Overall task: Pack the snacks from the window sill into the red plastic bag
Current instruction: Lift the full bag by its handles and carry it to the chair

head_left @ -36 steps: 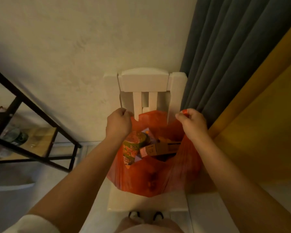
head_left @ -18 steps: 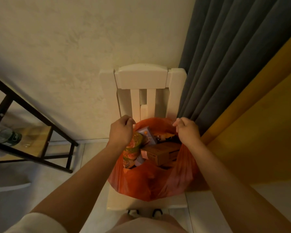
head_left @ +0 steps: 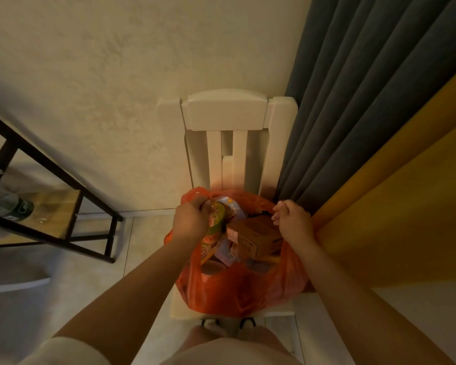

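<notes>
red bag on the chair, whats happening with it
A person stands over a white chair with a red plastic bag sitting on its seat. The left hand pinches the bag's left handle and the right hand grips the right edge, holding the mouth open. The bag is already loaded: a brown cardboard box lies on top, with a round green and orange snack container beside it. No window sill is in view.

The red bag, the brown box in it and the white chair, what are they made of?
The red bag looks like thin, slightly shiny plastic: it crinkles and light glows through it. The brown box seems to be matte cardboard, with flat faces and sharp folded edges. The white chair is probably painted wood with a smooth finish, though moulded plastic is possible.
</notes>
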The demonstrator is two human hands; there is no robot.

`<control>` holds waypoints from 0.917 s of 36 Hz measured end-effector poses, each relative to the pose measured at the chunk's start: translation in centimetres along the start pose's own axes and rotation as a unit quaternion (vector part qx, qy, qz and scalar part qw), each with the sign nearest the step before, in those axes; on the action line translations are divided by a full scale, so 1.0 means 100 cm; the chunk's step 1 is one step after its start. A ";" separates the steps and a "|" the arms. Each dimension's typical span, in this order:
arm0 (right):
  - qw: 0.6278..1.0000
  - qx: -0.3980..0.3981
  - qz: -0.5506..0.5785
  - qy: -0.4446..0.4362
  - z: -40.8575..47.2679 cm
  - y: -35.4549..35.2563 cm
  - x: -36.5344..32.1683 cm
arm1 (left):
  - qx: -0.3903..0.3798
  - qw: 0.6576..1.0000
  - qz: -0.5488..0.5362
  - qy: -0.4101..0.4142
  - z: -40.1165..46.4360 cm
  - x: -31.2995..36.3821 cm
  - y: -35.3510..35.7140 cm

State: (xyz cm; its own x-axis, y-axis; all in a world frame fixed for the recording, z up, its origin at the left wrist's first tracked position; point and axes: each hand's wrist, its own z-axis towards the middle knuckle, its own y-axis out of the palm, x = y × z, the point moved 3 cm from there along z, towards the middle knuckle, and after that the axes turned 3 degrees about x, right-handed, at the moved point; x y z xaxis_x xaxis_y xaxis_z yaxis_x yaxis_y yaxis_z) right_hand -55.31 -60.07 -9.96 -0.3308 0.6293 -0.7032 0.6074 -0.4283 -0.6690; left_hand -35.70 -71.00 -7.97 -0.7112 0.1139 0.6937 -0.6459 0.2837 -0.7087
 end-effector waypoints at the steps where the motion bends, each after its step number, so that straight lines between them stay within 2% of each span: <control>1: 1.000 0.000 -0.003 -0.002 -0.001 0.001 0.002 | -0.003 1.000 0.004 0.002 -0.001 -0.003 0.001; 15: 0.998 -0.020 -0.062 0.013 -0.007 0.011 0.025 | -0.030 0.996 0.081 -0.009 -0.008 -0.037 0.018; 21: 0.992 -0.025 -0.122 0.015 -0.013 0.012 0.032 | -0.026 0.995 0.093 -0.005 -0.016 -0.044 0.023; 25: 0.990 0.001 -0.136 0.020 -0.022 0.013 0.037 | 0.000 0.996 0.072 -0.048 -0.024 -0.054 0.027; 30: 0.994 0.048 -0.101 0.021 -0.032 0.017 0.047 | 0.062 0.994 0.040 -0.080 -0.033 -0.060 0.027; 33: 0.992 0.086 -0.097 0.006 -0.039 0.018 0.047 | 0.102 0.992 0.046 -0.059 -0.037 -0.060 0.024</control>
State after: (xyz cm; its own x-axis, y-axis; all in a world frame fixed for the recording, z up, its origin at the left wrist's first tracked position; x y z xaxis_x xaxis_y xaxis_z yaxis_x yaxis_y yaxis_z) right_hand -52.93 -55.42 -13.53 -0.4208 0.7177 -0.5548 0.4003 -0.4019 -0.8235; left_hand -31.97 -67.50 -13.32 -0.7889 0.0154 0.6144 -0.6117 0.0770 -0.7874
